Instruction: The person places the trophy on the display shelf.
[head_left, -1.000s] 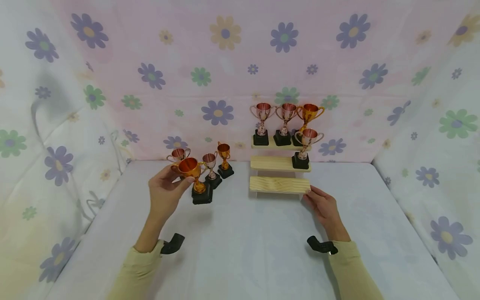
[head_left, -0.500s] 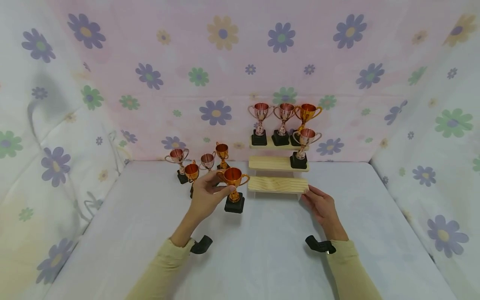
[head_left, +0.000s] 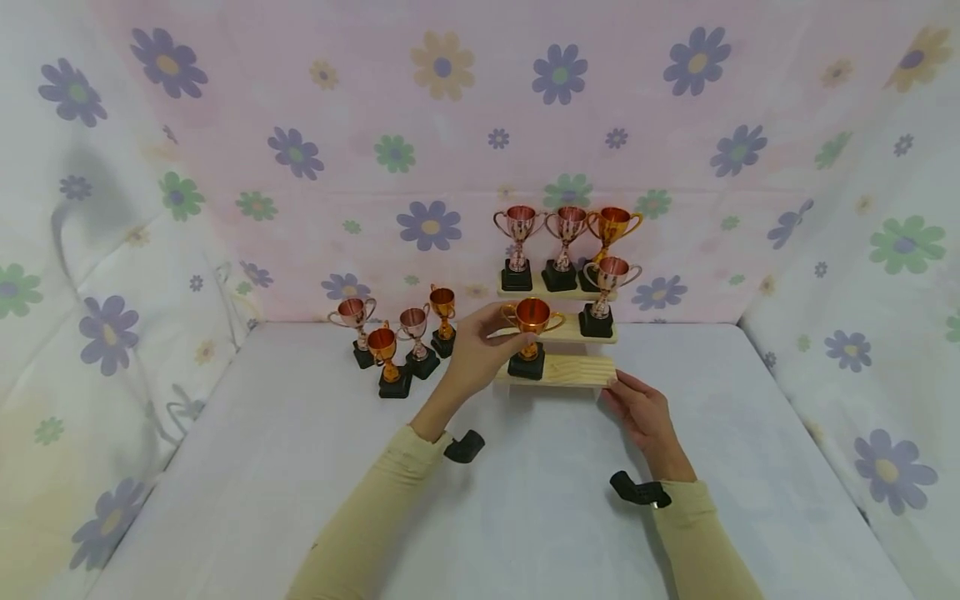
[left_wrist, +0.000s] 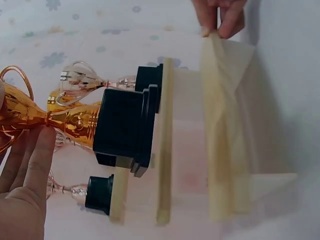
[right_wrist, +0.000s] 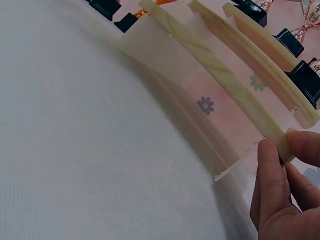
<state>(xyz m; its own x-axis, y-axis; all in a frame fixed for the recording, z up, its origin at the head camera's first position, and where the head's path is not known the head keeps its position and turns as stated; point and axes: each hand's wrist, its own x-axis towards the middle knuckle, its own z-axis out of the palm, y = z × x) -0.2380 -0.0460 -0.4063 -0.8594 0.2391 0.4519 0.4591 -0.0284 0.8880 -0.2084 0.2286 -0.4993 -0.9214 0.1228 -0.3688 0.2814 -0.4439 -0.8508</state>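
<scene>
My left hand holds a gold trophy cup by its stem, fingers and thumb around it. The trophy is upright, its black base in front of the rack's left part; in the left wrist view the base looks apart from the lowest board. My right hand pinches the right end of that lowest wooden board between thumb and fingers. On the middle board a rose-gold trophy stands at the right end. Two rose-gold trophies and a gold trophy stand on the top board.
Several trophies stand on the white table left of the rack: rose-gold trophies, one at the far left, and gold trophies, one in front. Clear panels support the boards. A flowered cloth hangs behind.
My left hand has carried the gold trophy rightward from the group on the table to the front of the rack, rising lately. The right hand stays on the board.
</scene>
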